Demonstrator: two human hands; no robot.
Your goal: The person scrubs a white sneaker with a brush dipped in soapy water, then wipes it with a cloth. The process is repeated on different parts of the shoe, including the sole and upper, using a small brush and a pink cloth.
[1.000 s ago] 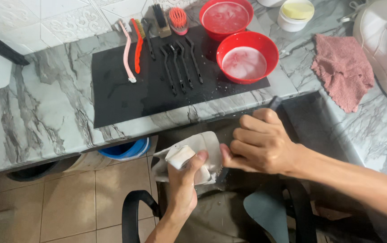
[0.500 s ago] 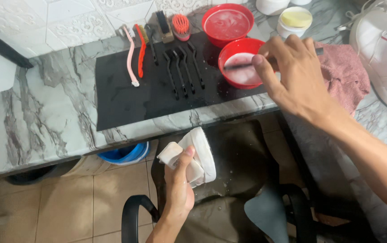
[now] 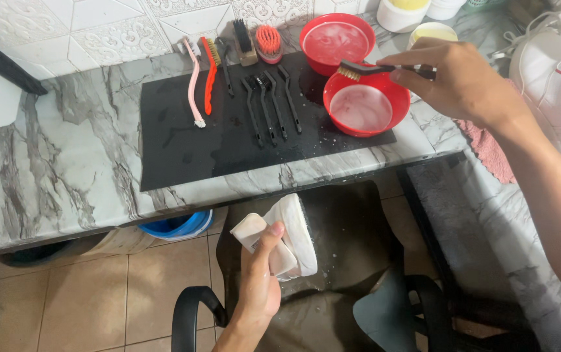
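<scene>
Right hand (image 3: 463, 81) grip: closed on black-handled brush (image 3: 385, 68), bristles over the near red bowl (image 3: 366, 104). Left hand (image 3: 261, 287) grip: closed on white shoe (image 3: 297, 238) below the tabletop (image 3: 52, 169), well apart.

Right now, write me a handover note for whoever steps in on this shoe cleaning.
Left hand: grips the white shoe low in front of the seat, sole edge turned up.
Right hand: holds a small brush, bristles over the near red bowl of cloudy liquid.
On the black mat: spare black brushes, pink and orange brushes, a second red bowl behind.
Done: tools laid out, mat wet with drops.
Left: probably wet the brush and scrub the held shoe. A second white shoe waits at the right.
</scene>
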